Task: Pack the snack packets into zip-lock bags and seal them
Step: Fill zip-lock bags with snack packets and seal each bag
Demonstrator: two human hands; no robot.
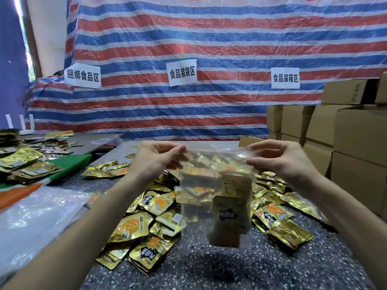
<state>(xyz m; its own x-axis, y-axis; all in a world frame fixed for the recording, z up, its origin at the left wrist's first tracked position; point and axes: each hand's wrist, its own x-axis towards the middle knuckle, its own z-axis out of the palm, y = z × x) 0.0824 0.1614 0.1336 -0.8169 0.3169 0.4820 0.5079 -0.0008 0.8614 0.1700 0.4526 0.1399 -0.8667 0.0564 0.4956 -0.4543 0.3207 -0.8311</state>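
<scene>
Fingers (178, 150) of the left hand (157, 158) and the right hand (280, 159) pinch the top corners of the clear zip-lock bag (196, 216). It hangs in the air above the speckled table (230, 273), with snack packets (228, 216) inside. Beneath it loose gold packets (146, 225) lie heaped, and cardboard boxes (356, 147) stand at the far right.

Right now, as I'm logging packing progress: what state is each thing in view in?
zip-lock bag: held up above the table, some packets inside, seal cannot be told.
left hand: pinches the bag's top left corner.
right hand: pinches the bag's top right corner.
loose snack packets: heaped on the table, not yet bagged.
cardboard boxes: stacked at the right.
clear plastic stack: lying flat at the left.
</scene>
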